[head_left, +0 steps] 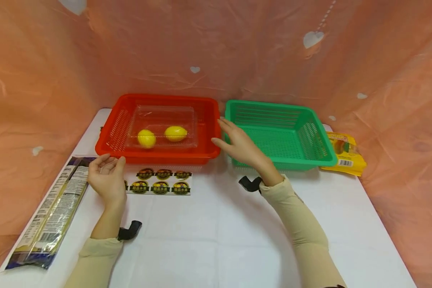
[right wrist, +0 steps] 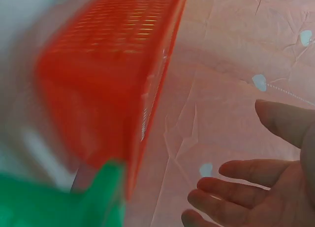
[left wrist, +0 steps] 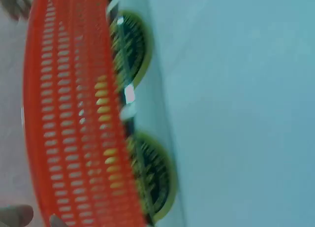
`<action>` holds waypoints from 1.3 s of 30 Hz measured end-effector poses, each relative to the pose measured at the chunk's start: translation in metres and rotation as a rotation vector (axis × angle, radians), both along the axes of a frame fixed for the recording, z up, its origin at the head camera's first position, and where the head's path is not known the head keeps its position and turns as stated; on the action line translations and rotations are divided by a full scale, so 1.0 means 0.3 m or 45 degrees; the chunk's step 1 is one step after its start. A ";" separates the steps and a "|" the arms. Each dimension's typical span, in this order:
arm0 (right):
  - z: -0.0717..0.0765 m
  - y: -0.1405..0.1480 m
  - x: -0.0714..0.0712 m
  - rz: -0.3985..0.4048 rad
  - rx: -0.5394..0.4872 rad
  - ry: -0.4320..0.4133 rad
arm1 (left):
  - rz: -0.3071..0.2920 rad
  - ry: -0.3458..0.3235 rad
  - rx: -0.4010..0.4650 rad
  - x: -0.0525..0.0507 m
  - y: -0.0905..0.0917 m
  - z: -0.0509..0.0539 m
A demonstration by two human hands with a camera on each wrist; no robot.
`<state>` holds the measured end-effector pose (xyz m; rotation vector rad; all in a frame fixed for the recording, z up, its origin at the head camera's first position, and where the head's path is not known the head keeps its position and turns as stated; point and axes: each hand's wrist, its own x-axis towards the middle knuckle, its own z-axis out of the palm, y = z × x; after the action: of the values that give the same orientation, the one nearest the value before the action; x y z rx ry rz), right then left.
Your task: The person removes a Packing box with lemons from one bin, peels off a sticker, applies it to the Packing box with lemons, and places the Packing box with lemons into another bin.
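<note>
One red basket [head_left: 165, 156], long axis crosswise, spans the frame's upper left, between my loosely curled left hand [head_left: 108, 176] and my right hand [head_left: 242, 146], fingers apart.

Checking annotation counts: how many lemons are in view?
2: a left lemon and a right lemon, both inside the red basket, whose near side could hide more.

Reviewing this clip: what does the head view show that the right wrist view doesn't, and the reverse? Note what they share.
Only the head view shows the left hand, sticker sheet, long package and yellow bag.

Only the right wrist view shows the palm side of the right hand and the outer end wall of the red basket.

Both show the right hand, red basket, green basket and pink backdrop.
</note>
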<state>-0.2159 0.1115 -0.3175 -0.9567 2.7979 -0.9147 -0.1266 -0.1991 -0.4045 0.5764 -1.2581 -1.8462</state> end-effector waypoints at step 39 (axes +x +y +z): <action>-0.095 -0.313 -0.447 -0.140 -0.221 -0.715 | -0.306 0.194 0.504 -0.031 0.004 -0.014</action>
<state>-0.3500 0.0177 -0.3459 -0.4582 2.3357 -1.2281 -0.1360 -0.1979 -0.4086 0.4956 -0.8954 -2.3182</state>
